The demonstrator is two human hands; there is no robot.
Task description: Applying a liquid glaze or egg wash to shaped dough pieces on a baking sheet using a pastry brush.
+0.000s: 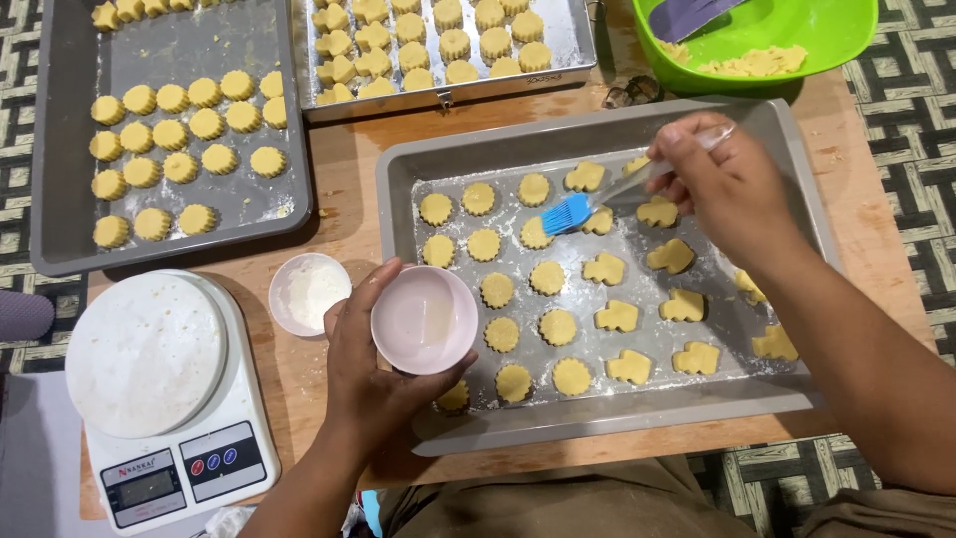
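Down on the wooden surface (344, 189), the left hand (363, 364) cups a small pink bowl (424, 320), its fingers curled around the bowl's base and side so that the open mouth faces up, just over the near left corner of a grey baking tray (597, 423). The bowl looks to hold a thin film of pale liquid. The right hand (727, 184) reaches over the far side of that tray with its fingers pinched on the clear handle of a pastry brush (597, 199), whose blue bristles (566, 214) touch down among the raw cookies (558, 326) in the second row. Round scalloped cookies fill the left half of the floured tray and car-like cut-out shapes (617, 316) fill the right half. Just left of the pink bowl sits a small white bowl (309, 292) with white powder in it, and beside that a white kitchen scale (164, 399) with a round platform. Farther left lies a second grey tray (60, 239) with rows of round cookies, and at the top middle a shiny metal tray (568, 50) packed with more. A green mixing bowl (817, 45) with scraps of dough and a grey scraper stands at the top right corner.
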